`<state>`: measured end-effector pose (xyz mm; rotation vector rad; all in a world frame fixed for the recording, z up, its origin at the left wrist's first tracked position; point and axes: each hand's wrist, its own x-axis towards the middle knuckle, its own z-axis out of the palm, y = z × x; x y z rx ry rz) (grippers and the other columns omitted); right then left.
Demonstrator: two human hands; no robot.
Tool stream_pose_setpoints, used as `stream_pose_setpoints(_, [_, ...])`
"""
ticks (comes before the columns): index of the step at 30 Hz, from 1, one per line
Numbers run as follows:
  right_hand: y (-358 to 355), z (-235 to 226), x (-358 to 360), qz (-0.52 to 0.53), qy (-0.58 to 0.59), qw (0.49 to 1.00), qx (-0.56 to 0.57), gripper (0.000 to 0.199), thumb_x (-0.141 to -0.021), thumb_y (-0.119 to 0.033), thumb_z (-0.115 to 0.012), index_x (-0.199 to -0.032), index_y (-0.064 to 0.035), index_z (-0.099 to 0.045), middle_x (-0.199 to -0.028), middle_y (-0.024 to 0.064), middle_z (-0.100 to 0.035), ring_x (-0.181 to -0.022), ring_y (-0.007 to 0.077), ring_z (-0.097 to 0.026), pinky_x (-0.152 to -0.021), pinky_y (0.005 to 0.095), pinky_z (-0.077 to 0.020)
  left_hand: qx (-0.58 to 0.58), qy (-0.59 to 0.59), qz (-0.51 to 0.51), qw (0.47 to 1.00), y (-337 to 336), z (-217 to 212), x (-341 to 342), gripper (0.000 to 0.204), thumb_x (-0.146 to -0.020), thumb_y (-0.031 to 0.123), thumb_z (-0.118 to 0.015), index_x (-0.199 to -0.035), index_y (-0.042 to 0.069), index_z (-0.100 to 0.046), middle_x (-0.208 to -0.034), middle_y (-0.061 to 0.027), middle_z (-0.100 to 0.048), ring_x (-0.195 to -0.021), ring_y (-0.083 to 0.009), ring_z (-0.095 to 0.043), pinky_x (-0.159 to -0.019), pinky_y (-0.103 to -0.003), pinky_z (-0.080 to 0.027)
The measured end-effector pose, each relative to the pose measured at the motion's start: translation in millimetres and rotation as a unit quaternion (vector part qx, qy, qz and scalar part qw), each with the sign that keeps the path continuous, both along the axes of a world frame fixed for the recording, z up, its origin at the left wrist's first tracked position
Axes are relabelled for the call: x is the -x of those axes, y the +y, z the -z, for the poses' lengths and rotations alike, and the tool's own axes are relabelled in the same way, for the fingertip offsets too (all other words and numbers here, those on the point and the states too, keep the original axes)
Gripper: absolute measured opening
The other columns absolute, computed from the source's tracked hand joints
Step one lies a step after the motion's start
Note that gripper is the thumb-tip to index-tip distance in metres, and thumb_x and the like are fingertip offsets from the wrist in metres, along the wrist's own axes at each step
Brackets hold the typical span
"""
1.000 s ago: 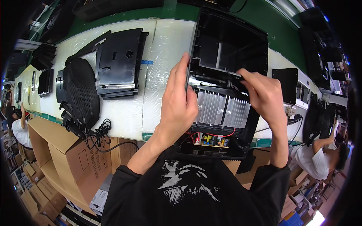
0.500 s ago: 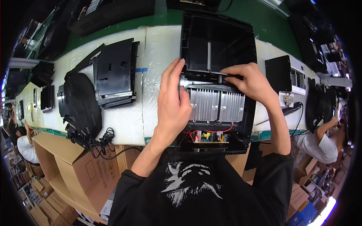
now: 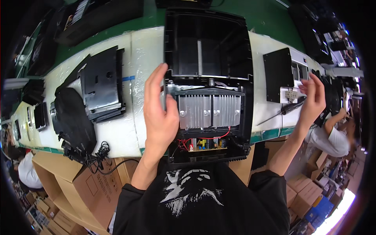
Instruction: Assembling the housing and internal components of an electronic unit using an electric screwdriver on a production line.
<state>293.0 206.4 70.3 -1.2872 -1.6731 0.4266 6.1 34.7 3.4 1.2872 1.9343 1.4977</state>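
Head view: from where I stand, the person's left hand (image 3: pixel 158 113) rests on the left edge of a black housing (image 3: pixel 247 111), thumb and fingers apart. The right hand (image 3: pixel 314 96), off to the right, has its fingers loosely parted beside a black-and-white unit (image 3: pixel 279 76); I see nothing in it. Just right of the left thumb, the housing holds silver finned heat sinks (image 3: pixel 194 111); nearer the person lies a circuit board (image 3: pixel 207 145) with red wires (image 3: pixel 223 135). Those slack wires could snag or get pinched. The housing's near end seems to overhang the table, so a careless nudge might tip it. Below-left stands a cardboard box (image 3: pixel 96 186), contents hidden from me.
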Motion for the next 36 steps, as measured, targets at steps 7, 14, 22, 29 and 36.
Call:
stream_pose_setpoints(7, [74.9, 166.8, -245.3, 0.279, -0.128, 0.862, 0.403, 0.074, -0.081, -0.062, -0.048, -0.088, 0.011, -0.059, -0.064, 0.0199, -0.061, -0.049, 0.0249, -0.06, -0.047, 0.0356, -0.0468, 0.011, -0.031, -0.017, 0.999, 2.7, 5.2, -1.3, 0.058, -0.076, -0.012, -0.039, -0.131, 0.004, -0.041, -0.132, -0.0133, -0.043, -0.122, -0.0262, -0.042, -0.098, -0.036, -0.035])
stream_pose_setpoints(14, [95.8, 193.9, -248.2, 0.311, -0.218, 0.868, 0.319, 0.062, -0.074, -0.044, -0.058, -0.1, 0.0122, -0.053, -0.089, 0.0272, -0.062, -0.079, 0.0358, -0.063, -0.07, 0.0377, -0.0482, -0.011, -0.087, -0.016, 0.996, -1.4, 7.7, 1.0, 0.057, -0.077, -0.009, -0.039, -0.132, 0.003, -0.041, -0.134, -0.012, -0.042, -0.123, -0.0237, -0.041, -0.1, -0.035, -0.034])
stream_pose_setpoints(22, [26.4, 92.5, -211.9, 0.219, 0.104, 0.968, -0.065, 0.037, -0.079, -0.029, -0.061, -0.094, 0.0053, -0.058, -0.086, 0.0139, -0.06, -0.077, 0.0223, -0.057, -0.074, 0.0307, -0.044, 0.016, -0.187, 0.028, 0.982, -41.3, 5.7, -18.9, 0.074, -0.066, -0.012, -0.041, -0.138, -0.002, -0.029, -0.142, -0.0156, -0.032, -0.133, -0.0248, -0.03, -0.109, -0.034, -0.021])
stream_pose_setpoints(29, [-35.6, -78.0, -181.8, -0.178, 0.404, 0.885, -0.15, 0.042, -0.082, -0.033, -0.048, -0.096, 0.0063, -0.05, -0.087, 0.0147, -0.051, -0.072, 0.0211, -0.048, -0.07, 0.0328, -0.0385, -0.004, -0.187, -0.025, 0.982, -29.4, 5.8, -39.5, 0.07, -0.062, -0.015, -0.041, -0.131, -0.002, -0.039, -0.144, -0.0161, -0.029, -0.134, -0.0257, -0.029, -0.111, -0.036, -0.02])
stream_pose_setpoints(36, [-21.2, -69.4, -113.1, -0.23, 0.179, 0.923, -0.252, 0.059, -0.088, -0.056, -0.035, -0.098, -0.0003, -0.052, -0.073, 0.0119, -0.055, -0.055, 0.021, -0.051, -0.048, 0.0293, -0.0437, -0.015, -0.198, -0.041, 0.979, -30.3, 11.6, -45.3, 0.065, -0.061, -0.014, -0.041, -0.126, -0.002, -0.043, -0.146, -0.0159, -0.027, -0.131, -0.0253, -0.034, -0.109, -0.034, -0.026])
